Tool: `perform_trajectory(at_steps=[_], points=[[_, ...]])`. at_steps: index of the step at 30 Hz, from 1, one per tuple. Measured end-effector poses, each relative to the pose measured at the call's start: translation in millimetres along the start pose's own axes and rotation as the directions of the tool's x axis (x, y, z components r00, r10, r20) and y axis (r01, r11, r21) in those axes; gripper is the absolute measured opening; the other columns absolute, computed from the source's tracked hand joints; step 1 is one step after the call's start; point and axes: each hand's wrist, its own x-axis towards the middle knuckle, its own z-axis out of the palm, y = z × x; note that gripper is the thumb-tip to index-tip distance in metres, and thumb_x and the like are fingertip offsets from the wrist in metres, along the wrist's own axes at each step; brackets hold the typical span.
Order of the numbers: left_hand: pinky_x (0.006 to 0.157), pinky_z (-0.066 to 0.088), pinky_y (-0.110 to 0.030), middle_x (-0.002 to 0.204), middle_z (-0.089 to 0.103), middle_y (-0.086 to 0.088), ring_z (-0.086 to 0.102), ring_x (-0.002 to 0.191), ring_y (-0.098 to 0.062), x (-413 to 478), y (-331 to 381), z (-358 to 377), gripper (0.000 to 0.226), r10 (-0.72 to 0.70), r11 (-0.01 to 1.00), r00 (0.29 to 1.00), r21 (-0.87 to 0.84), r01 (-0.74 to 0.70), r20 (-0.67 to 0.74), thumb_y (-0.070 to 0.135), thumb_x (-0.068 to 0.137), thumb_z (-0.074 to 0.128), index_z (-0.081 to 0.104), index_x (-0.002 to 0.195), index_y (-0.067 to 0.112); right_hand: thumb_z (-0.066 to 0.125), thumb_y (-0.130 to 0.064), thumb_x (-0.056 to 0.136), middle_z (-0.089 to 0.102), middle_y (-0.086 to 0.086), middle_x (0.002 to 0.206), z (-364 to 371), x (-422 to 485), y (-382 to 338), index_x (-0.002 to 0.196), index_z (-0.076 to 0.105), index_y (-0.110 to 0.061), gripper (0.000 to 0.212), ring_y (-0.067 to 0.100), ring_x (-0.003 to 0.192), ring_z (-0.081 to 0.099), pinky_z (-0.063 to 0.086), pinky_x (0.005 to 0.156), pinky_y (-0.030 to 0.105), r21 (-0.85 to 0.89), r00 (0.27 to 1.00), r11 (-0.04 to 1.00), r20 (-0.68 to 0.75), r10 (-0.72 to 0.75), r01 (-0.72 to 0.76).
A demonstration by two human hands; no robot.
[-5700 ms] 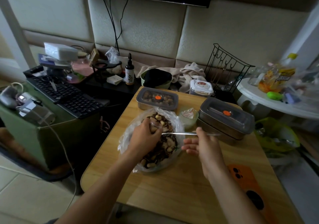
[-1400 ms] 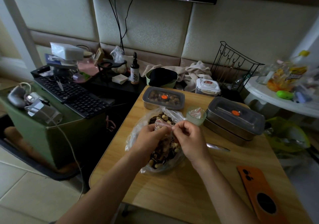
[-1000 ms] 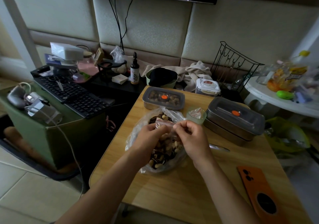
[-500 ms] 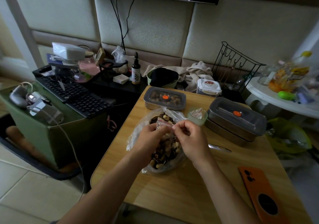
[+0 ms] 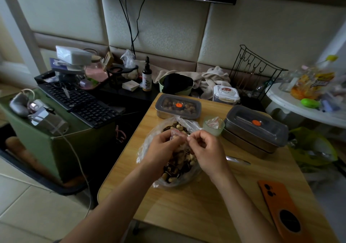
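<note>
A large clear plastic bag [image 5: 148,145] of mixed nuts and dark seeds lies open on the wooden table [image 5: 196,203]. Above it I hold a small clear zip bag [image 5: 177,133] partly filled with nuts. My left hand [image 5: 161,147] grips the small bag from the left. My right hand [image 5: 207,149] pinches its top edge from the right with thumb and forefinger. A metal spoon [image 5: 237,160] lies on the table just right of my right hand.
Two lidded steel boxes [image 5: 177,107] [image 5: 256,128] and a small green cup [image 5: 214,125] stand behind the bag. An orange phone [image 5: 280,211] lies at the front right. A keyboard [image 5: 80,102] sits on a green box to the left. A white side table [image 5: 299,109] stands right.
My right hand has put the spoon down on the table and come to the small bag. Over the last second both hands stay at its top with only slight finger movement.
</note>
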Motion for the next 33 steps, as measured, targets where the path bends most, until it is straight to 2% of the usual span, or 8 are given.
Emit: perform_trajectory(at_steps=[2, 6, 15, 19, 22, 26, 30, 33], points=[[0.06, 0.056, -0.019, 0.089, 0.077, -0.01, 0.075, 0.075, -0.014, 0.2, -0.3, -0.8, 0.012, 0.0, 1.0, 1.0, 0.007, 0.0, -0.001, 0.014, 0.095, 0.067, 0.074, 0.1, 0.006, 0.068, -0.02, 0.099, 0.07, -0.005, 0.081, 0.7, -0.6, -0.9, 0.086, 0.069, -0.021, 0.013, 0.004, 0.077, 0.065, 0.051, 0.065, 0.015, -0.029, 1.0, 0.999, 0.002, -0.024, 0.024], [0.068, 0.06, -0.025, 0.09, 0.078, -0.007, 0.076, 0.084, -0.019, 2.7, -5.3, 0.6, 0.012, -0.021, 0.999, 1.0, 0.029, 0.021, -0.011, 0.022, 0.095, 0.069, 0.075, 0.098, 0.013, 0.067, -0.018, 0.099, 0.068, -0.007, 0.079, 0.1, -0.9, -4.0, 0.085, 0.068, -0.02, 0.014, 0.0, 0.074, 0.062, 0.046, 0.063, 0.01, -0.05, 0.999, 0.998, -0.012, -0.046, 0.045], [0.071, 0.062, -0.034, 0.092, 0.076, -0.012, 0.073, 0.079, -0.022, 4.3, -3.8, 0.5, 0.015, -0.002, 0.998, 0.999, -0.058, 0.0, -0.046, 0.022, 0.1, 0.06, 0.068, 0.101, 0.009, 0.066, -0.019, 0.099, 0.068, -0.002, 0.081, -4.2, -1.9, -7.3, 0.084, 0.067, -0.018, 0.015, 0.005, 0.075, 0.063, 0.048, 0.061, 0.011, 0.031, 1.0, 0.999, -0.026, 0.015, -0.014], [0.067, 0.062, -0.029, 0.095, 0.075, -0.015, 0.072, 0.078, -0.021, 3.9, -4.4, -0.4, 0.016, 0.01, 0.998, 1.0, -0.068, -0.012, -0.026, 0.021, 0.099, 0.063, 0.068, 0.102, 0.006, 0.069, -0.021, 0.098, 0.07, -0.003, 0.084, -3.6, -2.0, -9.3, 0.088, 0.069, -0.017, 0.01, 0.003, 0.078, 0.066, 0.052, 0.067, 0.015, 0.082, 1.0, 0.997, 0.006, 0.01, -0.01], [0.071, 0.062, -0.03, 0.1, 0.073, -0.02, 0.072, 0.083, -0.024, 3.6, -5.8, -0.8, 0.017, 0.039, 0.998, 0.999, -0.055, -0.039, 0.0, 0.02, 0.098, 0.065, 0.071, 0.103, 0.005, 0.071, -0.022, 0.097, 0.071, -0.006, 0.085, -1.9, -1.4, -8.2, 0.09, 0.071, -0.018, 0.007, 0.002, 0.081, 0.067, 0.052, 0.067, 0.015, 0.055, 1.0, 0.998, 0.014, -0.006, 0.005], [0.077, 0.062, -0.035, 0.097, 0.076, -0.014, 0.074, 0.088, -0.026, 3.7, -6.8, -0.7, 0.015, 0.07, 0.998, 0.997, -0.003, -0.07, -0.019, 0.019, 0.098, 0.065, 0.074, 0.101, 0.007, 0.071, -0.019, 0.097, 0.071, -0.007, 0.084, -1.9, -1.1, -7.3, 0.09, 0.071, -0.018, 0.007, 0.001, 0.08, 0.067, 0.05, 0.067, 0.013, 0.029, 0.999, 0.999, -0.016, -0.045, 0.045], [0.063, 0.058, -0.02, 0.091, 0.076, -0.011, 0.074, 0.075, -0.012, 3.0, -5.4, 0.0, 0.016, 0.07, 0.997, 0.996, 0.023, -0.069, -0.048, 0.018, 0.098, 0.066, 0.075, 0.099, 0.006, 0.07, -0.017, 0.097, 0.07, -0.007, 0.083, 1.1, -1.2, -6.6, 0.089, 0.069, -0.019, 0.008, 0.005, 0.079, 0.067, 0.049, 0.066, 0.012, -0.016, 0.995, 0.995, -0.004, -0.098, 0.098], [0.061, 0.056, -0.019, 0.086, 0.077, -0.011, 0.073, 0.073, -0.012, 3.3, -4.6, -0.2, 0.014, 0.067, 0.998, 0.996, 0.018, -0.066, -0.064, 0.017, 0.096, 0.067, 0.076, 0.095, 0.006, 0.07, -0.016, 0.097, 0.069, -0.007, 0.081, 2.2, -1.4, -6.6, 0.086, 0.068, -0.019, 0.011, 0.005, 0.077, 0.065, 0.047, 0.064, 0.011, -0.043, 0.992, 0.991, -0.016, -0.125, 0.124]])
